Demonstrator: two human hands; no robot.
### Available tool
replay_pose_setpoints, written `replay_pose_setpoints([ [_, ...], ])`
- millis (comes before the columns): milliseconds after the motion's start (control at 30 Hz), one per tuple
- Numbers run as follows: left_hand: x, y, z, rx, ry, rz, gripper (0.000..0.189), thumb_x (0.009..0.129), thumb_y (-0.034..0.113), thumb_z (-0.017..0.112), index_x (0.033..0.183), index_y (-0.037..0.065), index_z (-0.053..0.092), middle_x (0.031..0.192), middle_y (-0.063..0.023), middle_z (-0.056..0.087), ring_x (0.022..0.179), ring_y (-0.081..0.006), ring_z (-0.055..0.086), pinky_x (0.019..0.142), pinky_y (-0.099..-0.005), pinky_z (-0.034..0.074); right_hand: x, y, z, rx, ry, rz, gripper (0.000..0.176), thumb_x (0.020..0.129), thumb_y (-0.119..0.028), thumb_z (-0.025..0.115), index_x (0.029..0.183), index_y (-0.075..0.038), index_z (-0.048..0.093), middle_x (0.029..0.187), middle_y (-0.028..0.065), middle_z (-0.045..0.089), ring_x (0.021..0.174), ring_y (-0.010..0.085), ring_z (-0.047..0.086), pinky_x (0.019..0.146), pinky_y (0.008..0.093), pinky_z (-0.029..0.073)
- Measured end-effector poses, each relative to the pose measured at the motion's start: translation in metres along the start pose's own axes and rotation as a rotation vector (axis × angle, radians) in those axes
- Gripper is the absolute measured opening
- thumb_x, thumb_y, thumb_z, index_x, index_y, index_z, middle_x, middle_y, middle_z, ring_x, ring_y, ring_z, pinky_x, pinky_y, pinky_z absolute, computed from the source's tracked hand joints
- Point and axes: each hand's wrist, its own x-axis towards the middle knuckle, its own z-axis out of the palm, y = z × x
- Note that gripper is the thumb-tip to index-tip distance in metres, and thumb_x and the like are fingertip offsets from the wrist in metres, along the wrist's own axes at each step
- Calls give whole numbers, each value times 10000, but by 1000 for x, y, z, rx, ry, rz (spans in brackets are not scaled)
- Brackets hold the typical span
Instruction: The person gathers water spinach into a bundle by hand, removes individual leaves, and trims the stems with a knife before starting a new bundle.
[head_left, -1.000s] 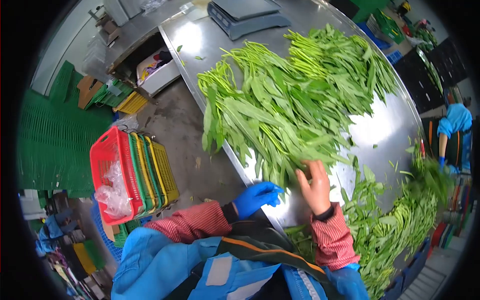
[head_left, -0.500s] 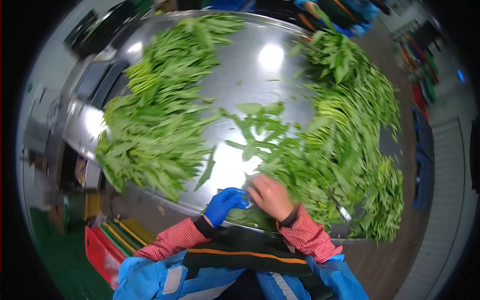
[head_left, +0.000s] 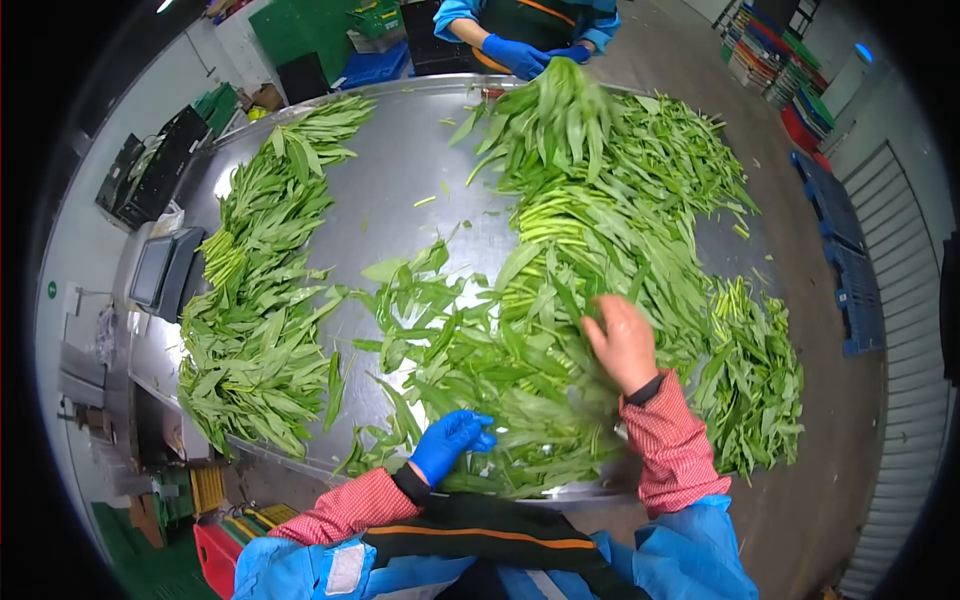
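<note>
My left hand (head_left: pixel 452 445), in a blue glove, is held above the near edge of the table with its fingers curled in. Whatever is in those fingers, if anything, is hidden. Loose leafy green stems (head_left: pixel 480 375) lie just beyond it. My bare right hand (head_left: pixel 622 345) reaches over the right-hand heap of leafy greens (head_left: pixel 640 240). Its fingertips are at the leaves, thumb and forefinger slightly apart, and no stem is plainly gripped. Below the right wrist, a patch near the table edge is blurred.
Another row of leafy greens (head_left: pixel 260 290) runs along the left of the metal table (head_left: pixel 400 160). Across the table, a co-worker's blue-gloved hands (head_left: pixel 530 55) are at a bunch of greens (head_left: pixel 560 115). A red crate (head_left: pixel 215 555) stands at lower left, blue pallets (head_left: pixel 845 255) at right.
My right hand has moved from beside my left hand out to the right-hand heap. The view has shifted, bringing the co-worker's hands and bunch into sight. My left hand stays near the edge.
</note>
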Motion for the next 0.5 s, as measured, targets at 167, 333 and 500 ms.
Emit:
replay_pose_setpoints([
  [167, -3, -1, 3, 23, 153, 15, 299, 983, 188, 494, 1173, -37, 546, 932, -124, 665, 874, -192, 656, 827, -308, 528, 97, 48, 17, -197, 23, -138, 444, 691, -187, 763, 1037, -15, 545, 903, 156, 571, 865, 327, 566, 746, 399, 468],
  [333, -8, 6, 5, -9, 300, 12, 293, 980, 185, 499, 1162, -40, 545, 952, -131, 666, 866, -189, 657, 811, -305, 533, 172, 72, 67, -353, -65, -135, 690, 622, -236, 819, 1194, -33, 490, 1052, 121, 540, 1007, 288, 534, 860, 403, 441],
  [500, 5, -3, -1, -44, 335, 7, 297, 976, 173, 503, 1175, -44, 540, 955, -126, 667, 883, -186, 654, 845, -305, 516, 228, 101, 99, -520, -246, -95, 856, 671, -263, 780, 1380, -38, 358, 1223, 138, 479, 1193, 279, 452, 1031, 444, 349],
])
